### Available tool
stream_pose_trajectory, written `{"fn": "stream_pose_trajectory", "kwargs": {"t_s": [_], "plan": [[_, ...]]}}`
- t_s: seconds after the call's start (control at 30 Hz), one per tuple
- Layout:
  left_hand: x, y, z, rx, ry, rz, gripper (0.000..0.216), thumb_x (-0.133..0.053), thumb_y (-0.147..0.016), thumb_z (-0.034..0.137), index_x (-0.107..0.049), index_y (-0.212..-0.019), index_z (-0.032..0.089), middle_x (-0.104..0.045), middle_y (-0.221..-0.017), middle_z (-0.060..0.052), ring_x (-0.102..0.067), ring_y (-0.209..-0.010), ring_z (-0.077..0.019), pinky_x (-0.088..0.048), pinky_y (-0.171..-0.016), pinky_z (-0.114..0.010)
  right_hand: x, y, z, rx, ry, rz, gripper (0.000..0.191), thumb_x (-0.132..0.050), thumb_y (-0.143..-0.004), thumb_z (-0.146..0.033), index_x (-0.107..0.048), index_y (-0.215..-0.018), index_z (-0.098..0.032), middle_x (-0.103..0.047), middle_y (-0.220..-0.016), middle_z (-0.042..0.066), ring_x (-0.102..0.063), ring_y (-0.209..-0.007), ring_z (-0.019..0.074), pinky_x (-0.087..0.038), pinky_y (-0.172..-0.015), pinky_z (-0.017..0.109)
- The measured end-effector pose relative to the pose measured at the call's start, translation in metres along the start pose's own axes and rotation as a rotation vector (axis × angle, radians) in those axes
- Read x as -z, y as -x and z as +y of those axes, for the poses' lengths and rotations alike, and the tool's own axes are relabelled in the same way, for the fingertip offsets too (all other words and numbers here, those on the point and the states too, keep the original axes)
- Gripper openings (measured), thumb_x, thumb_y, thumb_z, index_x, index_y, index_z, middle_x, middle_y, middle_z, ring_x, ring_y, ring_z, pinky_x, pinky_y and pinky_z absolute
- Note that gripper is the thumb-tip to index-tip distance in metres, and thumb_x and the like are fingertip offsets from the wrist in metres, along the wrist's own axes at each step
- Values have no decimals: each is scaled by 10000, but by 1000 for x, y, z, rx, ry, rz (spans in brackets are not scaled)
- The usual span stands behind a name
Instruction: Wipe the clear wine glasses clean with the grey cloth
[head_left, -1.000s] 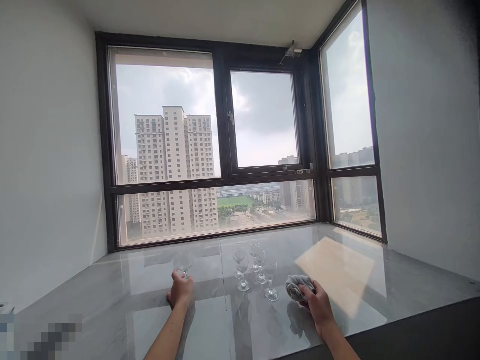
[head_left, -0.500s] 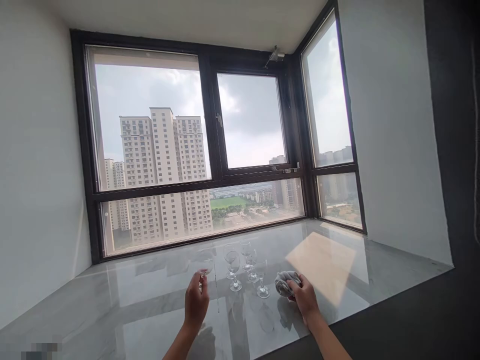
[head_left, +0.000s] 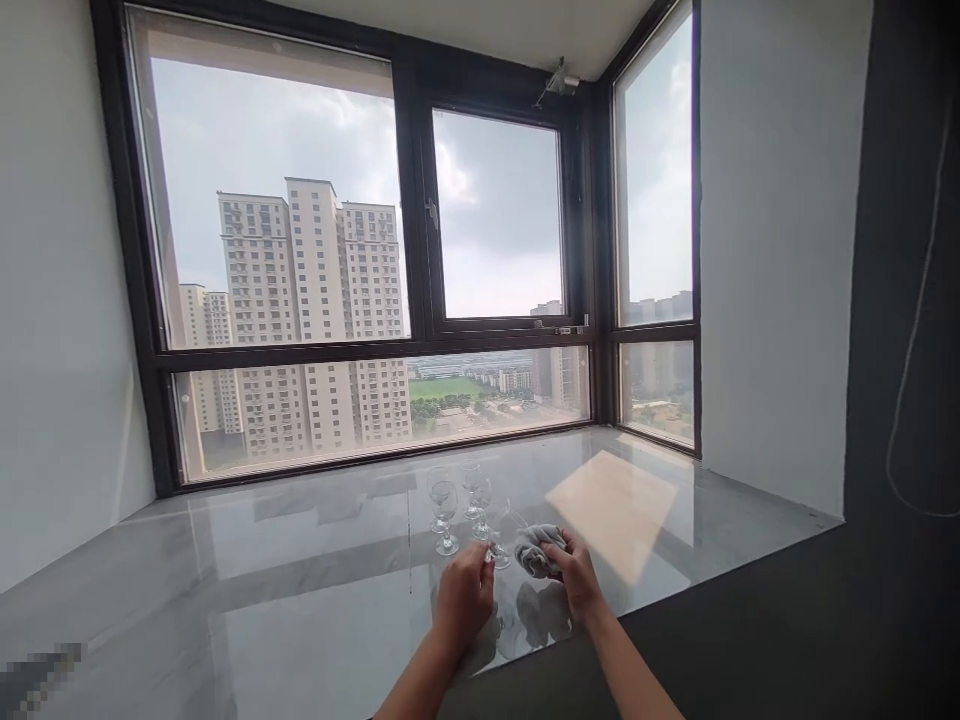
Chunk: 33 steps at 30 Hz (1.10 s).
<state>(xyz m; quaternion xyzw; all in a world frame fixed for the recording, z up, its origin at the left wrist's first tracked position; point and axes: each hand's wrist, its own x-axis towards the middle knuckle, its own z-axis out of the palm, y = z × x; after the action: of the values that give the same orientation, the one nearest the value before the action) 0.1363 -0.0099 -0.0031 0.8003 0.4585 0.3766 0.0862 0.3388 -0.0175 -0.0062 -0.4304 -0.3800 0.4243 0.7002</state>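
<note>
My right hand [head_left: 577, 577] grips a bunched grey-white cloth [head_left: 535, 552] just above the sill, fingers wrapped on its right side. Close by on the left, my left hand [head_left: 463, 590] is closed, pinching a clear stemmed glass [head_left: 511, 518] whose bowl tilts toward the cloth. Its outline overlaps the glasses behind, so its edges are hard to make out. Several similar stemmed glasses [head_left: 445, 515] stand upright in a cluster just beyond my left hand. One of them [head_left: 501, 562] has its foot right beside my left fingertips in the picture.
The glasses stand on a glossy grey marble windowsill [head_left: 315, 600] with strong reflections and a sunlit patch [head_left: 615, 510]. Dark-framed windows [head_left: 495, 340] rise behind it. The sill's front edge runs diagonally at right, and a thin cord [head_left: 909, 370] hangs on the far right.
My left hand has moved right with the glass, from left of the cluster to beside the cloth. The view has shifted, and both hands are now close together.
</note>
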Motion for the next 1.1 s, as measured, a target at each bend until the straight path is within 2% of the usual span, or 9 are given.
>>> {"fn": "stream_pose_trajectory", "kwargs": {"t_s": [0.2, 0.5, 0.67, 0.87, 1.03, 1.1], "plan": [[3, 0, 5, 37, -42, -39, 305, -469, -954, 153, -723, -1104, 230, -775, -1076, -76, -705, -1008, -234, -470, -840, -301, 1, 5, -4, -27, -78, -127, 320, -843, -532, -370, -649, -710, -189, -650, -664, -12, -569, -584, 152, -466, -570, 277], [4, 1, 7, 106, -131, -41, 190, -544, -916, 164, -720, -871, 219, -751, -826, -49, -676, -780, -202, -347, -678, -278, 5, 4, -4, -40, -181, -172, 260, -825, -568, -327, -642, -681, -181, -588, -612, -26, -490, -537, 119, -385, -530, 253], [1, 0, 3, 123, -140, 0, 173, -584, -886, 174, -684, -751, 213, -707, -719, -20, -618, -677, -166, -282, -634, -265, 8, 2, -3, -34, -237, -125, 272, -836, -568, -345, -670, -716, -188, -622, -643, -17, -496, -565, 121, -389, -538, 248], [3, -1, 3, 96, -52, -13, 166, -602, -837, 173, -660, -686, 209, -649, -634, 15, -540, -606, -133, -258, -621, -257, 9, -1, -5, -26, -277, -8, 326, -856, -566, -394, -699, -790, -218, -700, -741, -5, -588, -656, 152, -480, -606, 261], [4, 0, 1, 36, 58, -71, 192, -588, -817, 209, -605, -625, 203, -592, -588, 26, -495, -575, -125, -273, -596, -249, 5, -4, -2, -32, -222, 69, 402, -884, -508, -377, -707, -828, -210, -737, -767, 12, -635, -669, 176, -517, -601, 277], [3, -1, -4, 31, 105, -24, 202, -554, -846, 245, -598, -653, 208, -611, -625, 9, -528, -609, -140, -312, -616, -247, 3, -5, 0, -31, -185, 86, 399, -885, -495, -354, -705, -816, -198, -741, -761, 16, -641, -654, 179, -530, -596, 288]]}}
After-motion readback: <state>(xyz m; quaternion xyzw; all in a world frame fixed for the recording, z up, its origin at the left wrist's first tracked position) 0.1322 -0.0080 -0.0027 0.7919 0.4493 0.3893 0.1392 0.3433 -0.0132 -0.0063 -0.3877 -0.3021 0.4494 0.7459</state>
